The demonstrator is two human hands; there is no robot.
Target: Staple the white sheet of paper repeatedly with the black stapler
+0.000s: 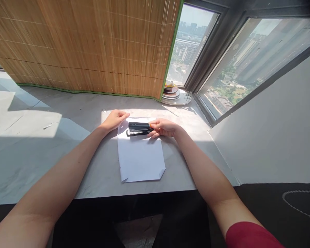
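A black stapler (138,126) lies sideways in my right hand (164,127), its jaw end pointing left. My right fingers and thumb close round its rear end, where a bit of orange shows. Beneath it, a white sheaf of paper (141,160) rests on the marble-look ledge, with its two near corners curled up. The stapler is over the far part of the paper. At the paper's far left corner, my left hand (114,120) has its fingers curled and the thumb pressed to them, gripping the paper's edge.
A bamboo blind (93,44) with green edging hangs down to the ledge (41,158) at the back. Stacked plates (174,95) stand by the window corner. Two loose staples lie beyond my left hand. A white wall (274,137) slants along the right.
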